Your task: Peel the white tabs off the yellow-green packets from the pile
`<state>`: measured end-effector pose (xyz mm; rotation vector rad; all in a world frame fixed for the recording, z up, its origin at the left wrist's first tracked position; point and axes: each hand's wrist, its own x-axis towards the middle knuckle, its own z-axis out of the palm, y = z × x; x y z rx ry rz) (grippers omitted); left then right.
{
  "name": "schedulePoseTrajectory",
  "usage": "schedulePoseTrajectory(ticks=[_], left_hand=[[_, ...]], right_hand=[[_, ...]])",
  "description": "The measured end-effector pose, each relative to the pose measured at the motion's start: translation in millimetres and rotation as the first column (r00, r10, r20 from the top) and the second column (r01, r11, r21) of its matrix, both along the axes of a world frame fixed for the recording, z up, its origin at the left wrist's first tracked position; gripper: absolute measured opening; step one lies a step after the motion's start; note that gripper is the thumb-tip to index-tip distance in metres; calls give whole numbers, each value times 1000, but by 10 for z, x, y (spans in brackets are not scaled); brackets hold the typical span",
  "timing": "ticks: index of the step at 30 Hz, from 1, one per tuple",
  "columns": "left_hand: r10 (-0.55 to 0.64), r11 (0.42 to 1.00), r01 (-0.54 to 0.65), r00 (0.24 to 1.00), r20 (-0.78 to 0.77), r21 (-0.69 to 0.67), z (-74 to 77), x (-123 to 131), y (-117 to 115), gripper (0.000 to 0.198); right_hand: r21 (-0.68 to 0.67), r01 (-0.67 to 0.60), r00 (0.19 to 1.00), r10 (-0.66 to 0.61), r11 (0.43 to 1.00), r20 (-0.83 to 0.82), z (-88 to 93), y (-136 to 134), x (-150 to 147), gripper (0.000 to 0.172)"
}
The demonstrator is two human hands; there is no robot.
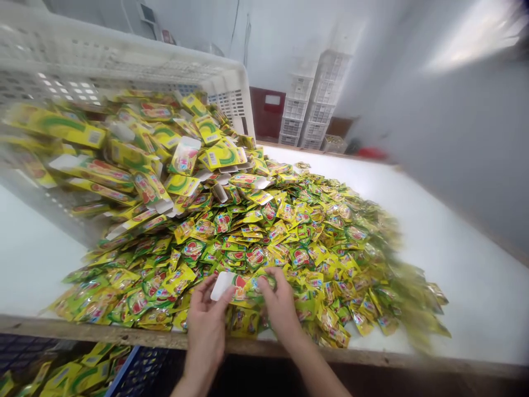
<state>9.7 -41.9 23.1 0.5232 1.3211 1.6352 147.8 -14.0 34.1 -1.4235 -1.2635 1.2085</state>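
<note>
A large heap of small yellow-green sachets [289, 237] covers the white table [454, 259]. At its near edge my left hand [206, 320] pinches a white card [222, 285] by one end. My right hand [279, 300] is closed on a sachet [258, 282] right beside that card, fingers curled over it. Both hands sit just above the table's wooden front edge [124, 333].
A white plastic crate [124, 66] lies tipped on the left, spilling yellow carded packs [124, 160] onto the heap. A blue crate [136, 369] with packs stands below the table at lower left. Stacked white crates [314, 105] stand at the far wall.
</note>
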Motion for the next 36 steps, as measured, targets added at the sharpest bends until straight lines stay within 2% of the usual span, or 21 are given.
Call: schedulePoseTrajectory(ticks=[2,4,6,8,10,12,14,16,20,23,24,26,28,30,36], left_hand=[[-51,999,51,998,44,-3,2,160,-36,56],[-110,994,110,994,25,25,60,177,-29,55],[-190,980,193,979,-76,48,138,53,11,52],[-369,923,383,909,-195,40,188,-127,55,48],[-548,821,571,795,-260,13,180,-262,73,45],[-612,770,638,742,-274,8,121,-308,52,44],[-599,780,626,752,-274,13,49,-285,7,43],[-583,792,611,759,-288,7,2,-240,-37,40],[-599,769,639,705,-379,-26,9,-185,-73,30],[-595,770,637,712,-372,-12,23,-183,-72,32],[-594,774,633,724,-351,-3,19,-188,-75,33],[-597,780,625,748,-290,8,-5,-204,-91,35],[-603,782,623,761,-241,11,-37,-219,-114,36],[-595,791,611,774,-214,11,-65,-220,-137,36],[-587,794,604,790,-178,64,-109,-149,-146,36]], right_hand=[[5,67,997,-67,998,-23,-8,10,-25,31],[56,120,993,-118,991,-30,53,22,-16,30],[139,159,987,-155,977,-41,185,37,18,30],[259,177,984,-175,950,-32,348,57,51,32],[374,94,993,-113,922,29,479,80,64,31],[469,-112,985,34,876,171,538,100,59,24],[503,-342,917,164,794,364,538,111,57,17],[470,-496,812,199,730,548,531,108,72,15],[289,-656,565,199,697,801,667,69,120,11],[161,-715,423,238,680,874,872,26,123,13],[138,-721,407,254,679,878,933,15,117,16],[121,-703,423,276,701,863,1022,4,101,23],[119,-671,457,282,732,844,1070,7,83,22],[111,-670,449,281,734,848,1101,20,67,18],[18,-796,280,341,605,897,1234,71,56,14]])
